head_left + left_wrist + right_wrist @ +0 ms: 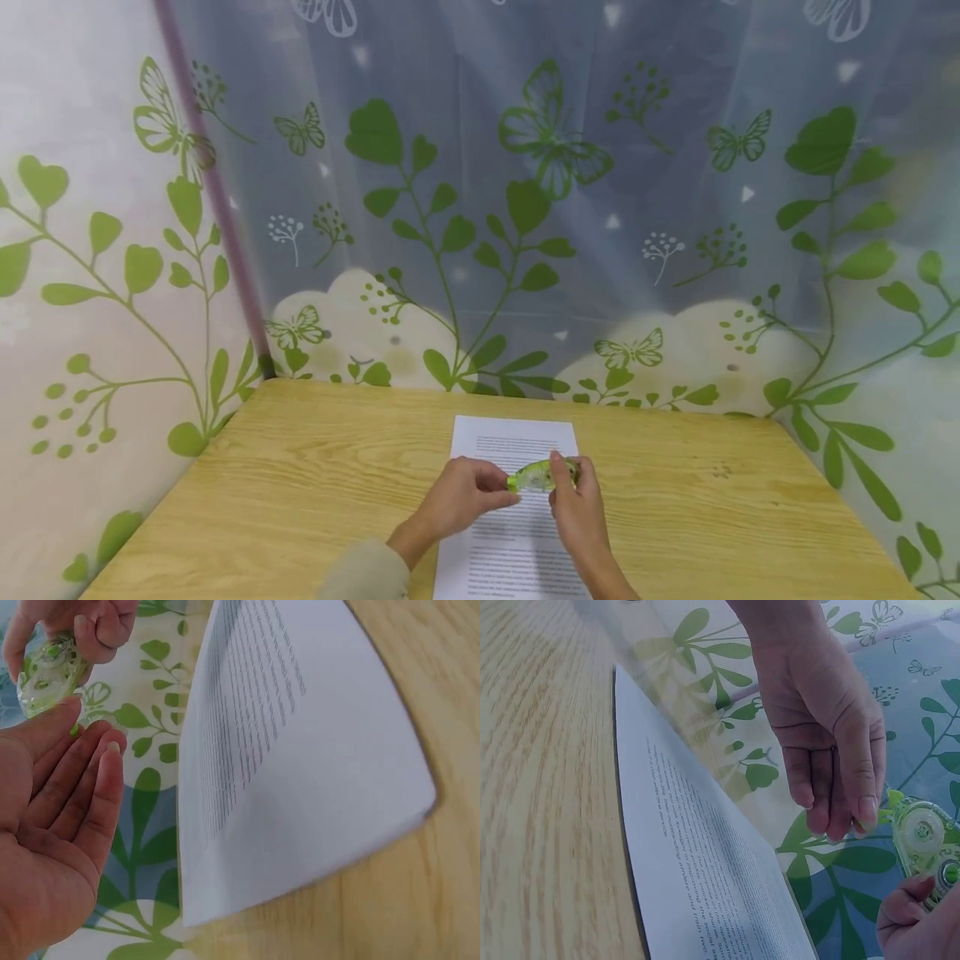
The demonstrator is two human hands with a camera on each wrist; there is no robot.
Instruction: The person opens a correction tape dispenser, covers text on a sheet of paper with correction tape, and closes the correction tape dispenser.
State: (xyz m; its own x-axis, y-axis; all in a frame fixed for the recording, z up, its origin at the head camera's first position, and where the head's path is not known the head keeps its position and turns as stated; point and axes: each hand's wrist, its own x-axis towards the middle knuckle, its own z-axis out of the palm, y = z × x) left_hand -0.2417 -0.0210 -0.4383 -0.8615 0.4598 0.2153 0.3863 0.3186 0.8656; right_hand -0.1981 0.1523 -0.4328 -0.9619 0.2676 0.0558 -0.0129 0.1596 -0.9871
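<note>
A green, see-through correction tape (536, 476) is held up over the printed sheet (525, 546), lying roughly sideways between both hands. My right hand (579, 504) grips its body, thumb on the near side. With thumb and fingertips, my left hand (468, 497) pinches the bright green tip at its left end. From the right wrist, the round reels inside the clear correction tape (922, 832) show, and the left hand (829, 742) reaches down to the tip. In the left wrist view the thumb partly covers that tip.
The sheet of paper (330, 787) lies flat on a light wood-grain table (322, 467). Behind and beside the table hang curtains (465, 275) printed with green leaves and butterflies. A dark reddish pole (213, 179) runs down at the back left corner.
</note>
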